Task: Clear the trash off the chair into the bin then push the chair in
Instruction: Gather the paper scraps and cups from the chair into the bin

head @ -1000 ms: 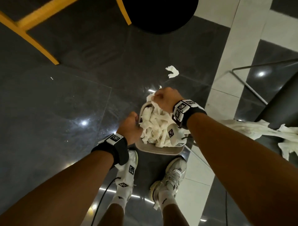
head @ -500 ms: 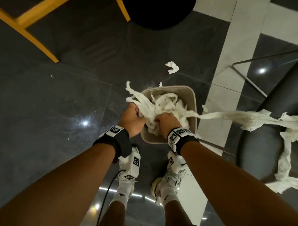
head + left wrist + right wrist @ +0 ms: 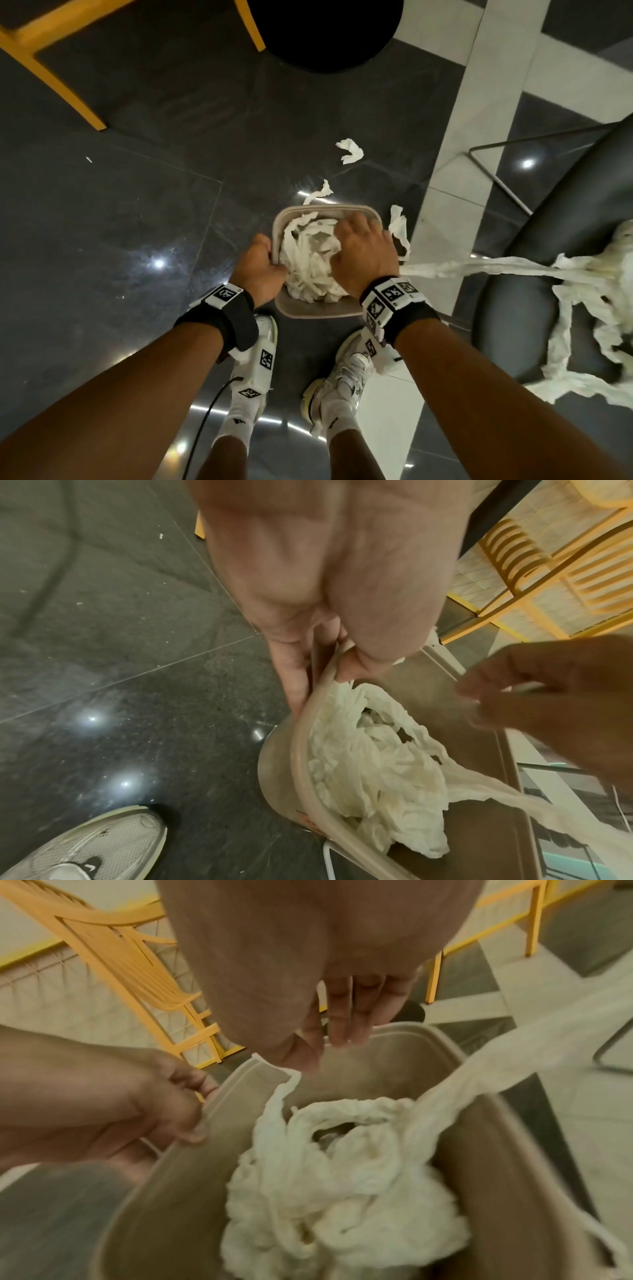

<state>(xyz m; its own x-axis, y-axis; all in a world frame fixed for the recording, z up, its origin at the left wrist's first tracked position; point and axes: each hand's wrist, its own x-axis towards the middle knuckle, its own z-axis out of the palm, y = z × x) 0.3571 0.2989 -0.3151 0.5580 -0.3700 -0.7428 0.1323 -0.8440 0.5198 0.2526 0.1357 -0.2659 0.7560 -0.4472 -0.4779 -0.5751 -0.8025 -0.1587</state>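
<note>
At far left a yellow chair leg (image 3: 51,80) crosses the dark floor (image 3: 120,222), and a round black base (image 3: 325,31) sits at the top. Nearer, the left hand (image 3: 257,267) grips the left rim of the beige bin (image 3: 315,311): in the left wrist view its thumb lies inside the rim and its fingers (image 3: 294,674) curl down the outer wall, pinching the edge between them. The bin stands on the floor just ahead of two white shoes (image 3: 253,356) and is heaped with crumpled white paper (image 3: 308,270). Beyond its far edge a torn strip (image 3: 318,192) and a small scrap (image 3: 349,150) lie loose on the floor. The right hand (image 3: 363,253) hangs over the right half of the bin, fingers (image 3: 346,1020) straight and spread, gripping nothing, their tips just above the paper heap. Another strip (image 3: 399,229) droops over the bin's right rim. From the heap a long twisted band of paper (image 3: 479,269) stretches rightward, off the bin and across a pale floor stripe, to the black chair (image 3: 513,325) at far right, where more paper trash (image 3: 603,274) lies tangled on the seat and trails off its front edge.
</note>
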